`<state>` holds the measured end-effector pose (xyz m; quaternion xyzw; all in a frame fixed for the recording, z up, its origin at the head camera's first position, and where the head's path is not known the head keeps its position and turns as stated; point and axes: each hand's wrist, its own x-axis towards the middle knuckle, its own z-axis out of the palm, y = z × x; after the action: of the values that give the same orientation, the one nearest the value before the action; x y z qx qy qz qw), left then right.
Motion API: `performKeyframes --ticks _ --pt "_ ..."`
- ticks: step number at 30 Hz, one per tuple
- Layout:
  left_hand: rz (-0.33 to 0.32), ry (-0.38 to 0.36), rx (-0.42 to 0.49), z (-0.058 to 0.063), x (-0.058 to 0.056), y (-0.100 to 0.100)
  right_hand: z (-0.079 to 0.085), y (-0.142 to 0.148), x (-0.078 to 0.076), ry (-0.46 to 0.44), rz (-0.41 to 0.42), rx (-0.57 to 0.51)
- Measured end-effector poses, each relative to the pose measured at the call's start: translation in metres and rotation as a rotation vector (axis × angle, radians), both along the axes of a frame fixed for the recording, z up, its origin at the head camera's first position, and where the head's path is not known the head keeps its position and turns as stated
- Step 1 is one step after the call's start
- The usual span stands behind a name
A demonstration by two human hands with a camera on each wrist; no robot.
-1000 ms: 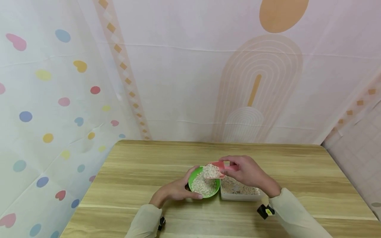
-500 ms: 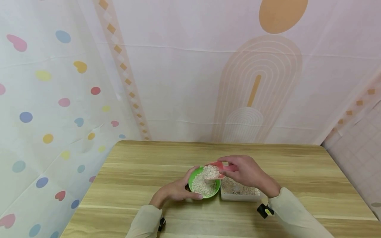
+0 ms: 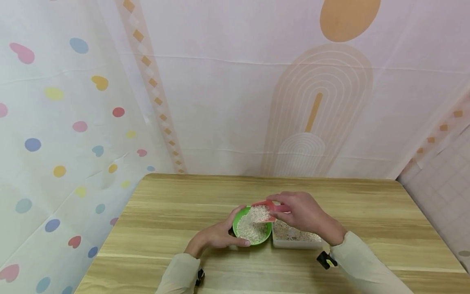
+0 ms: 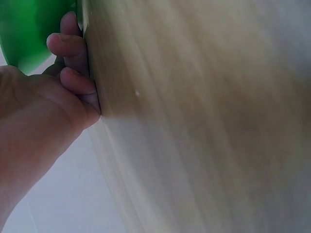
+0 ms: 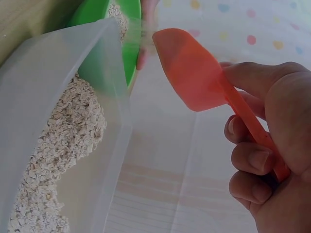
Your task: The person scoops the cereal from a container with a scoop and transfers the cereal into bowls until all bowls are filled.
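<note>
My right hand [image 3: 302, 210] grips the handle of a red-orange scoop [image 5: 192, 73], fingers curled round it. The scoop holds a heap of pale oat flakes [image 3: 259, 213] and hangs tilted over the right part of a green bowl [image 3: 235, 222]. More oats [image 3: 249, 232] lie in that bowl. On the bowl's left side, my left hand [image 3: 218, 234] holds it between the thumb at the near rim and a finger at the far side. The left wrist view shows its other fingers [image 4: 68, 44] curled low, beside the tabletop.
A translucent plastic box [image 3: 297, 244] with oats in it stands close to the bowl's right side, below my right forearm. The wooden table [image 3: 176, 192] reaches back to a patterned cloth backdrop [image 3: 220, 102].
The scoop has shifted slightly left and tips a little more toward the bowl, and its oats have slid toward its front edge. My left hand and the bowl stay put.
</note>
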<state>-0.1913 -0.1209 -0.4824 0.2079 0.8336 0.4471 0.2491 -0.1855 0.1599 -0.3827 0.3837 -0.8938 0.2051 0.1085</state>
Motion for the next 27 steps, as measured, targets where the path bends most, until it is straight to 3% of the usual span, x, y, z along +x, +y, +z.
performKeyframes --ticks 27 --pt "-0.001 -0.003 0.017 0.0007 0.0013 0.0006 0.0072 -0.0106 0.0072 0.259 0.052 0.114"
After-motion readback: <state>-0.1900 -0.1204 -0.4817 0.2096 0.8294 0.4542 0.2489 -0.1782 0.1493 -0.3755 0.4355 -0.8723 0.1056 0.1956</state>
